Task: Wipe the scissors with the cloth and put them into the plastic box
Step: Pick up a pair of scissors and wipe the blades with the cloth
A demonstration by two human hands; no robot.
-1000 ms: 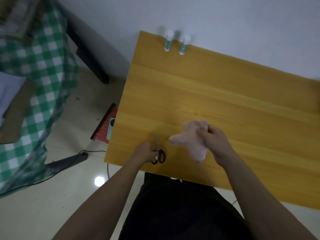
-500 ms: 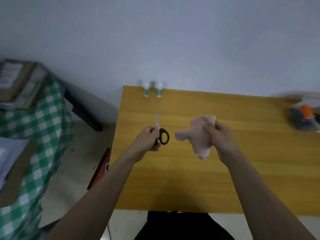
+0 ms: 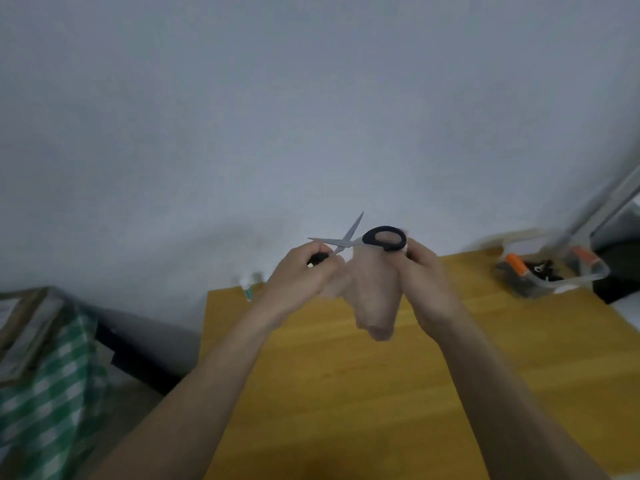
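The black-handled scissors are raised in front of the wall with their blades spread apart. My left hand grips one handle, which is mostly hidden in my fingers. My right hand holds the pink cloth and grips the other handle loop through it. The cloth hangs down between my two hands above the wooden table. The clear plastic box, with orange clips and dark items inside, stands at the table's far right corner.
A small bottle stands at the table's far left edge against the wall. A surface with a green checked cloth lies to the left, beyond a gap of floor. A dark object sits right of the box.
Both hands rose from table height to in front of the wall. My right hand with the cloth came over to the scissors, and the blades spread apart. The view tilted upward.
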